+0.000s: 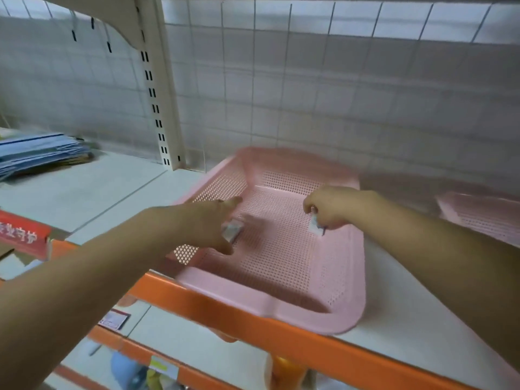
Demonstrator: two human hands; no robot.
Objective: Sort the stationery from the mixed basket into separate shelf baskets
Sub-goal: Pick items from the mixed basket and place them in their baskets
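Observation:
A pink perforated basket (346, 277) stands on the white shelf, and both my hands reach into it. My left hand (209, 220) hovers over the basket's left side with its fingers spread. A small silvery wrapped item (232, 231) sits just under its palm; the blur hides whether the hand still touches it. My right hand (330, 206) is curled over the basket's far right part and pinches a small white item with blue print (316, 226) just above the basket floor.
A second pink basket (484, 218) stands to the right on the same shelf. Blue folders (36, 156) are stacked at far left. The orange shelf edge (253, 325) runs across the front. A slotted upright (157, 108) and wire grid back the shelf.

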